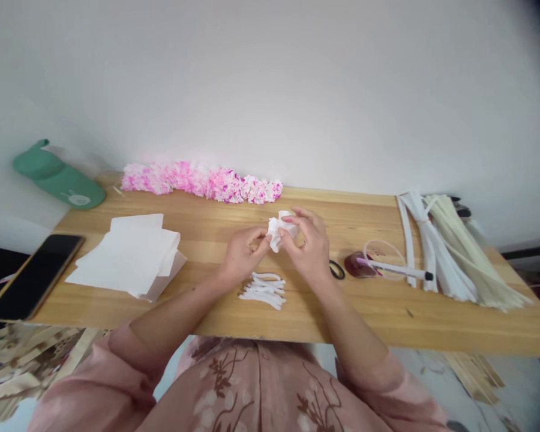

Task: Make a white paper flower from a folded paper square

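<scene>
A crumpled, ruffled piece of white paper [275,233] is held between my two hands above the middle of the table. My left hand [246,252] pinches its lower left edge. On the other side, my right hand [309,243] grips it between thumb and fingers. Just below lie several short white fuzzy stems [263,290] in a small pile. A stack of white paper sheets [126,258] rests to the left, its sheets fanned unevenly. Beside my right wrist a black ring-shaped handle [337,269] shows, partly hidden by the arm.
Pink and white ruffled flowers [202,181] line the wall. A green bottle [60,177] and a phone [36,276] are at left. On the right stand a cup of dark red liquid [360,264] with a brush-like pen [398,269] across it, and bundles of white [436,258] and cream strips [472,258].
</scene>
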The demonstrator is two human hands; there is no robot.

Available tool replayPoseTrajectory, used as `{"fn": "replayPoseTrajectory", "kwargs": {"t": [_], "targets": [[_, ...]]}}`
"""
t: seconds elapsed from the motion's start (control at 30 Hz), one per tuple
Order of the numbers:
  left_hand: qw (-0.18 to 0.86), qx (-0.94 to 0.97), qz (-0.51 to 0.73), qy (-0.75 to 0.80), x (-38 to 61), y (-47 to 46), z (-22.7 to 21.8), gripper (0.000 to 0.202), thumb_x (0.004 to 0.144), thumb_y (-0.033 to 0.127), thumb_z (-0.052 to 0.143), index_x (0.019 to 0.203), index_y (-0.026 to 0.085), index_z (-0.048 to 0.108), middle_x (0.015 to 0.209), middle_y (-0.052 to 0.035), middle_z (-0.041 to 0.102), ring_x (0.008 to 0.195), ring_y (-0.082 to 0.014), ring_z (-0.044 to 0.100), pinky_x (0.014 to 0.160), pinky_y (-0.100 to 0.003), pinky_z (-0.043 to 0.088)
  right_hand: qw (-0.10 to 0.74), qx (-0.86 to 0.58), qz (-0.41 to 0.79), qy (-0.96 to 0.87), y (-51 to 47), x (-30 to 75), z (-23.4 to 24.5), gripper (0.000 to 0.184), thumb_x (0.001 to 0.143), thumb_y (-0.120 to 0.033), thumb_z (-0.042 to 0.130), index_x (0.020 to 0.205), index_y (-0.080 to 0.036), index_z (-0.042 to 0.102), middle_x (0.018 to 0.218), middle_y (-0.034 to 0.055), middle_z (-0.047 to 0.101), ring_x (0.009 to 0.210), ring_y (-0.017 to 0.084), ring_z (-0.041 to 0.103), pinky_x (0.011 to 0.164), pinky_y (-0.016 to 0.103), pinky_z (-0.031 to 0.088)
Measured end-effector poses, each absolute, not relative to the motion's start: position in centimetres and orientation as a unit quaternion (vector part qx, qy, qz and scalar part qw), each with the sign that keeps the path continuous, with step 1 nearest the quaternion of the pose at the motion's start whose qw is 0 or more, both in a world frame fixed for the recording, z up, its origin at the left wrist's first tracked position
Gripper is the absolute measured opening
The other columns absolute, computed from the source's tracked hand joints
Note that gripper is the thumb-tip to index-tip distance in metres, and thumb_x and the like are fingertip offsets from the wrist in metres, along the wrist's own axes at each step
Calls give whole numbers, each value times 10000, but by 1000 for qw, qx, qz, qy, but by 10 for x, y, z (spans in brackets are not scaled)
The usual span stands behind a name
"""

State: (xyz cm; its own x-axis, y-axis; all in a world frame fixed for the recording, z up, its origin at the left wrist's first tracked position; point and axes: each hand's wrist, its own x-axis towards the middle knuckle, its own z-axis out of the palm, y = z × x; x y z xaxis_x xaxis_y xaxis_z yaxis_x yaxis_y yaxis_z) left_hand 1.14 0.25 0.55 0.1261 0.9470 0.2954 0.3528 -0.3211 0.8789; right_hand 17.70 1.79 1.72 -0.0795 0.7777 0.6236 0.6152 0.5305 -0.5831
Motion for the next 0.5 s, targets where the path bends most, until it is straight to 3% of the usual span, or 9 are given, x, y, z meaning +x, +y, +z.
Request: {"fn": "replayPoseTrajectory", "kwargs": {"t": [0.17,0.3,0.5], "targets": [[334,682,446,474,13,1,8,186,896,297,554,884,162,681,848,-32,728,765,-158,648,725,-247,466,485,-463,105,-734,20,177,13,82,883,-239,595,889,-238,677,1096,85,691,1036,235,647,904,439,526],[375,648,459,479,11,2,12,222,893,351,566,840,160,666,792,-18,708,726,-141,629,702,-234,470,485,-444,88,-748,17,175,13,81,893,-240,597,902,-236,677,1123,90,687,1047,231,644,901,435,528],[423,587,493,483,12,6,6,187,861,306,586,799,155,675,748,-9,697,662,-114,604,635,-208,460,496,-456,138,-726,17,174,13,82,886,-268,607,852,-241,677,1089,71,696,1029,226,644,908,433,518]]}}
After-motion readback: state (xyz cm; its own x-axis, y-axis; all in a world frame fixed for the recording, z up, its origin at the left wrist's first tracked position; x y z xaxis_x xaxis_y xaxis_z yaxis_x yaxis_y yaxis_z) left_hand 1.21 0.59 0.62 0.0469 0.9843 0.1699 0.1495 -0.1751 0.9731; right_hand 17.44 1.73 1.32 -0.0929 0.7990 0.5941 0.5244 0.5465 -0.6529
